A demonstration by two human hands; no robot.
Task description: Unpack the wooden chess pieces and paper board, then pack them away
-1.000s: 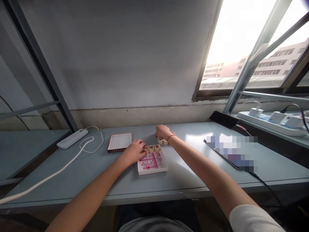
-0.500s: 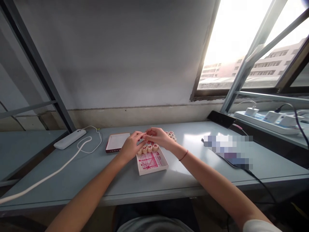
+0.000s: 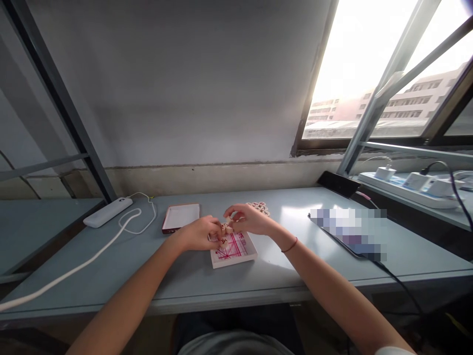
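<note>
A white box tray (image 3: 234,262) with a red-lined sheet inside sits on the desk in front of me. At its left side, my left hand (image 3: 201,233) has its fingers closed on a round game piece (image 3: 223,241) over the sheet. My right hand (image 3: 244,219) is over the tray's far side, fingers curled and holding a piece (image 3: 229,220). Between the hands, other round pieces (image 3: 226,229) with dark characters show in part. Behind my right hand lies a cluster of pieces (image 3: 261,208) on the desk.
A red-edged box lid (image 3: 182,216) lies at the left behind my left hand. Farther left are a white power bank (image 3: 108,212) and a cable. On the right are a blurred-out device (image 3: 349,231), a dark phone (image 3: 339,183) and a power strip (image 3: 406,188).
My hands have moved apart and nearer the tray. My left hand came down toward its left side with a piece. The row of pieces at the tray's far edge is no longer seen lined up.
</note>
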